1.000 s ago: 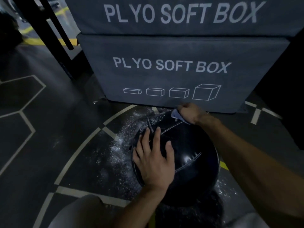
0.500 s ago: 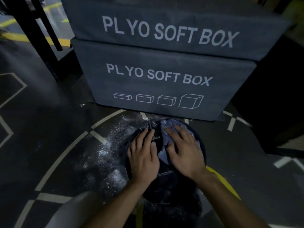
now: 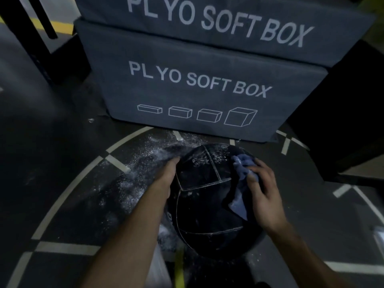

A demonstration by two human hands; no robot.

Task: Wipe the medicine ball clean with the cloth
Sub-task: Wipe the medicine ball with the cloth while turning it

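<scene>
Medicine ball (image 3: 207, 204): on the floor (image 3: 62, 163) before the plyo boxes (image 3: 197, 80). My right hand (image 3: 264, 196) presses the blue cloth (image 3: 242, 179) against its right side, fingers curled. My left hand (image 3: 168, 175) touches its left side; fingers hidden.

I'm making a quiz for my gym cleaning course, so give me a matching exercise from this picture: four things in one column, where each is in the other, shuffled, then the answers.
Things:
1. cloth
2. left hand
3. white powder
4. plyo soft box

Places:
A. scattered on the floor left of the ball
B. stacked behind the ball
C. under the right hand, on the right side of the medicine ball
D. against the ball's left side

Pairs: 1-C, 2-D, 3-A, 4-B
</scene>
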